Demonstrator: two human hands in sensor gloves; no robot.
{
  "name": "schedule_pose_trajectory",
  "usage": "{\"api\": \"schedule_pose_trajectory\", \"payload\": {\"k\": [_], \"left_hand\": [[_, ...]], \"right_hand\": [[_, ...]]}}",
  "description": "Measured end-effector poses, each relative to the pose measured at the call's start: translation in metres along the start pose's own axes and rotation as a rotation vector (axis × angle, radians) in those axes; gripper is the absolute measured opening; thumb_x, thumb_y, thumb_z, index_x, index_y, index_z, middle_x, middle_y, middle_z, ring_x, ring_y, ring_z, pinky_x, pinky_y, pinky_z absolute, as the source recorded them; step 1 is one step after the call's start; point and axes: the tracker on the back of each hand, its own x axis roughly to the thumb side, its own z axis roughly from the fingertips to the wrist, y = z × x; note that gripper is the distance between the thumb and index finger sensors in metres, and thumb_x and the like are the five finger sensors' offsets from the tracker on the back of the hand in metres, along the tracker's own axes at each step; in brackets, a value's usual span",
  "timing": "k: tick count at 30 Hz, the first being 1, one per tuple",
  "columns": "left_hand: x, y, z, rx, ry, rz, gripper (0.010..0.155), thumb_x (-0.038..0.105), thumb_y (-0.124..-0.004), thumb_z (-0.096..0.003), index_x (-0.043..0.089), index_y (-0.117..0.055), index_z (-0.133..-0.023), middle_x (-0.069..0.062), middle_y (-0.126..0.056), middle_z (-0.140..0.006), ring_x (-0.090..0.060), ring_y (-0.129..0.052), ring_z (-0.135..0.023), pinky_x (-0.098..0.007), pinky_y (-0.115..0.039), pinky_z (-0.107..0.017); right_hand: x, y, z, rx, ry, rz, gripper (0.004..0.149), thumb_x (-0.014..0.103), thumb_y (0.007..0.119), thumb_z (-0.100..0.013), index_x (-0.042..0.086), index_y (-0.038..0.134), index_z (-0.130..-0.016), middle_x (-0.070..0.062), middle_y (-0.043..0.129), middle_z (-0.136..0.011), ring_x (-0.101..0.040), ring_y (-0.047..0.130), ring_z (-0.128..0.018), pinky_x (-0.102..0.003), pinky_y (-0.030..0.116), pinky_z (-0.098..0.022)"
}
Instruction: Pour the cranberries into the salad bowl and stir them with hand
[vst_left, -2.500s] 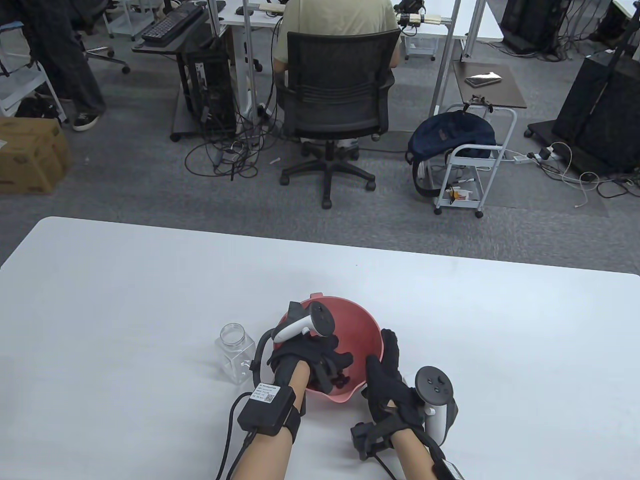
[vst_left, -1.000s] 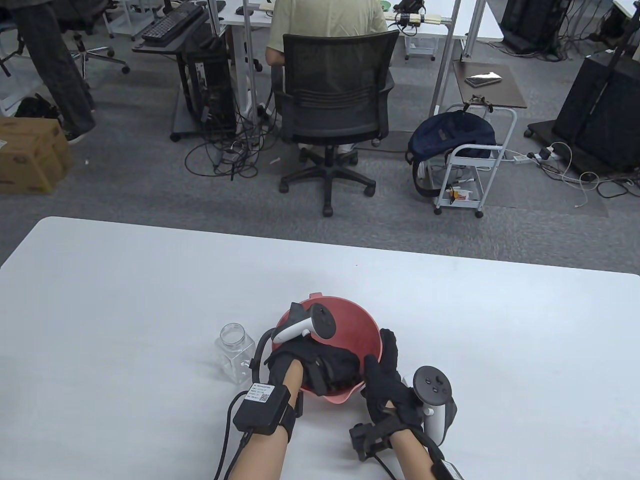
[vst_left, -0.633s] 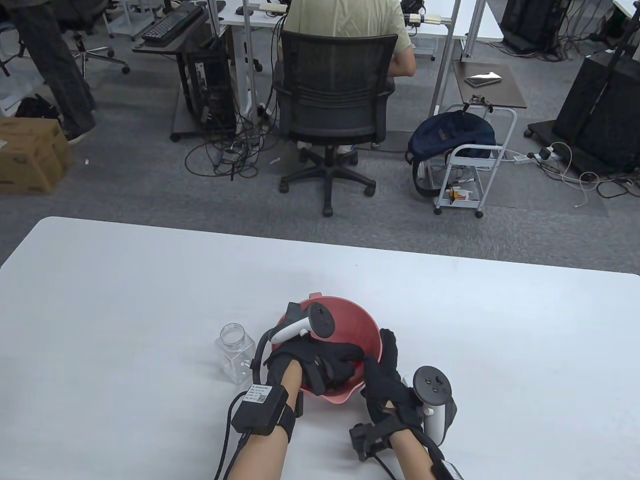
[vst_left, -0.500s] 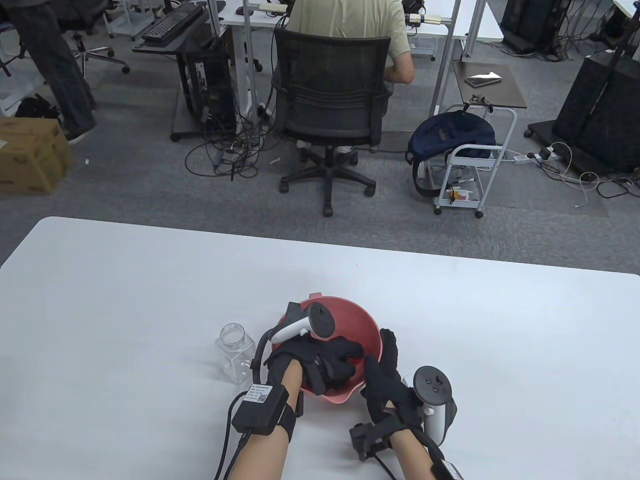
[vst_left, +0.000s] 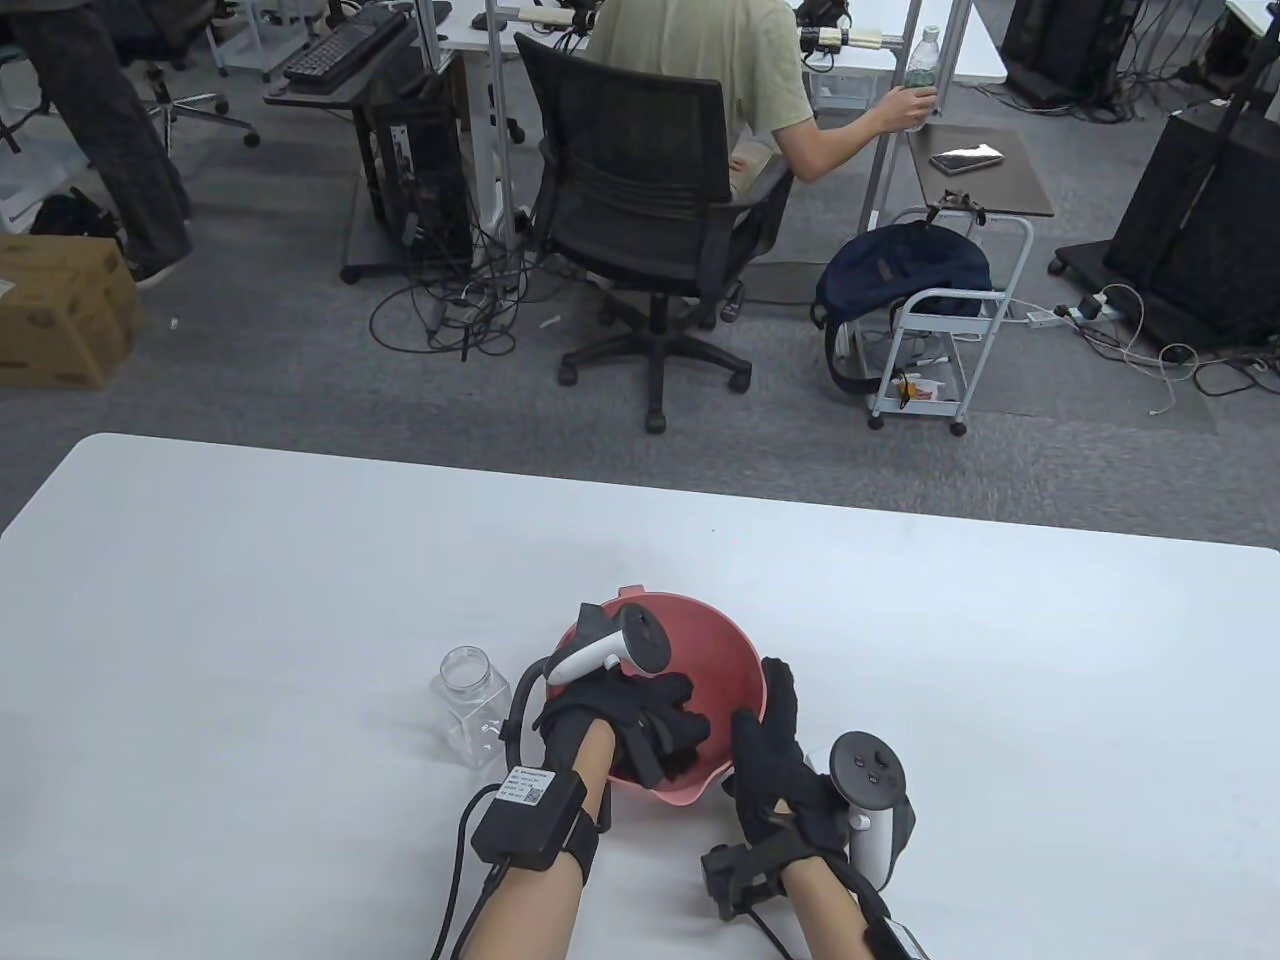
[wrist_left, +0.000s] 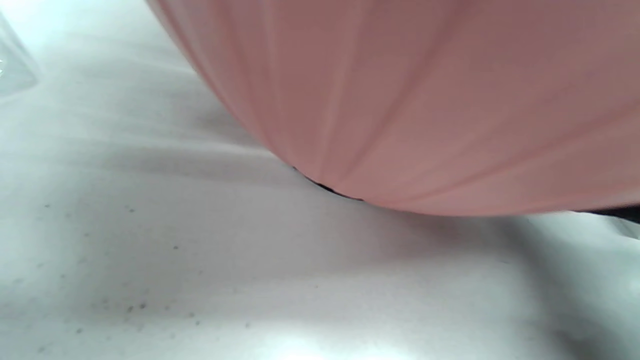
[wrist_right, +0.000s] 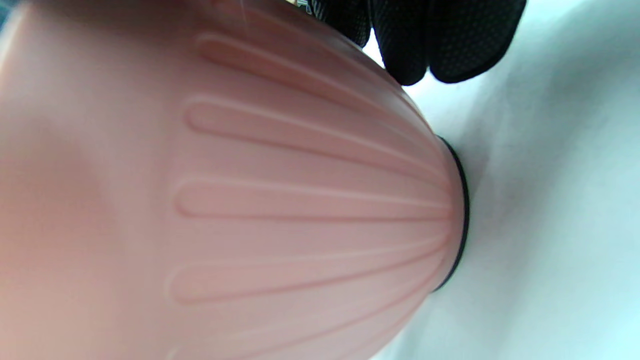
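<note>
Left hand digs curled fingers into the bowl, grip unclear; right hand clasps the rim. Rough stirring might tip it toward the jar.

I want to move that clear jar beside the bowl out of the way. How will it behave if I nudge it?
The clear jar looks empty and lidless, so it is probably light and slides easily on the smooth white table. Standing upright and fairly tall, a high push may tip it.

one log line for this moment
phase: stirring | left hand: fingers inside pink bowl | right hand: steadying bowl's rim | jar: empty, upright, left of bowl
</note>
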Motion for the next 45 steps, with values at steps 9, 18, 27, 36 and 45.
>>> {"api": "schedule_pose_trajectory", "payload": {"k": [9, 18, 27, 36, 45], "left_hand": [[-0.0002, -0.001, -0.0008, -0.015, 0.048, -0.025, 0.073, 0.085, -0.063, -0.0567, 0.048, -0.047, -0.118, 0.009, -0.083, -0.111, -0.014, -0.092, -0.096, -0.022, -0.086, -0.071], [0.0003, -0.0016, 0.0008, -0.008, 0.053, -0.061, 0.061, 0.087, -0.067, -0.0474, 0.068, -0.064, -0.105, 0.039, -0.106, -0.088, 0.008, -0.107, -0.082, -0.011, -0.096, -0.056], [0.0015, -0.0001, 0.0026, 0.011, -0.033, -0.042, 0.062, 0.088, -0.071, -0.0428, 0.075, -0.064, -0.103, 0.051, -0.105, -0.092, 0.01, -0.101, -0.096, -0.029, -0.085, -0.077], [0.0031, 0.0015, 0.0068, 0.035, -0.107, -0.007, 0.057, 0.079, -0.077, -0.0461, 0.081, -0.061, -0.1, 0.06, -0.091, -0.104, 0.01, -0.079, -0.116, -0.039, -0.072, -0.086], [0.0033, 0.001, 0.0079, 0.035, -0.099, -0.014, 0.058, 0.077, -0.076, -0.0479, 0.082, -0.057, -0.102, 0.052, -0.055, -0.123, 0.003, -0.051, -0.124, -0.043, -0.063, -0.089]], "right_hand": [[0.0002, -0.0005, 0.0, 0.0, -0.001, 0.001, 0.072, 0.077, 0.059, -0.048, 0.054, 0.019, -0.103, -0.018, 0.049, -0.115, -0.046, 0.07, -0.092, -0.054, 0.073, -0.06], [0.0003, 0.0002, -0.0001, -0.001, -0.011, 0.013, 0.072, 0.077, 0.059, -0.048, 0.054, 0.019, -0.103, -0.018, 0.049, -0.115, -0.047, 0.069, -0.092, -0.054, 0.073, -0.06], [0.0007, 0.0012, -0.0001, 0.0, -0.017, 0.02, 0.072, 0.077, 0.059, -0.048, 0.054, 0.018, -0.103, -0.018, 0.048, -0.115, -0.047, 0.069, -0.092, -0.054, 0.073, -0.06], [0.0001, 0.0017, 0.0001, -0.003, -0.015, 0.019, 0.072, 0.077, 0.059, -0.048, 0.054, 0.019, -0.103, -0.018, 0.048, -0.115, -0.047, 0.069, -0.092, -0.054, 0.073, -0.06], [0.0, 0.002, 0.0001, -0.003, -0.018, 0.021, 0.072, 0.077, 0.059, -0.047, 0.054, 0.019, -0.103, -0.018, 0.048, -0.115, -0.047, 0.069, -0.092, -0.054, 0.073, -0.06]]}}
